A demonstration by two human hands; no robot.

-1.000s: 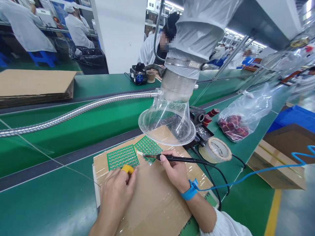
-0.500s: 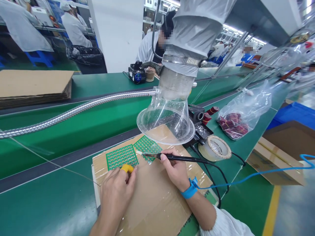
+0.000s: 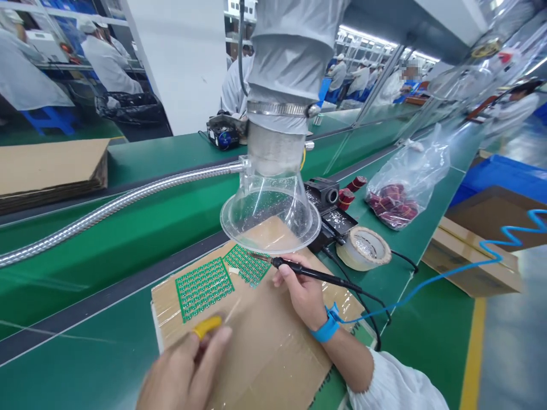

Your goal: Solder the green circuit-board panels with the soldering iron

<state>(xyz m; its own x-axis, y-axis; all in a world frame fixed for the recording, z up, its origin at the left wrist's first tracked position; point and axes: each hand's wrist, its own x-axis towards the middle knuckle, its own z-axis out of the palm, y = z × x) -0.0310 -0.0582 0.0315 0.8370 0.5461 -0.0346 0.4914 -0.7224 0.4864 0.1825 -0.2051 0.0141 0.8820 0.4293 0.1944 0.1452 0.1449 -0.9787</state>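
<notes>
Several red bundles (image 3: 394, 206) in a clear bag (image 3: 427, 162), right hand (image 3: 305, 296) closed around soldering iron (image 3: 320, 275), left hand (image 3: 184, 364) grip unclear.

The left hand (image 3: 179, 364) is blurred and runs off the bottom edge; whether its fingers pinch anything is unclear. The soldering iron (image 3: 307, 272) covers part of one circuit board (image 3: 254, 270), and its tip is too small to tell touching from hovering. The duct (image 3: 294, 62) hides much of a person (image 3: 233, 85). The cardboard stack (image 3: 51, 171) leaves the left edge.
</notes>
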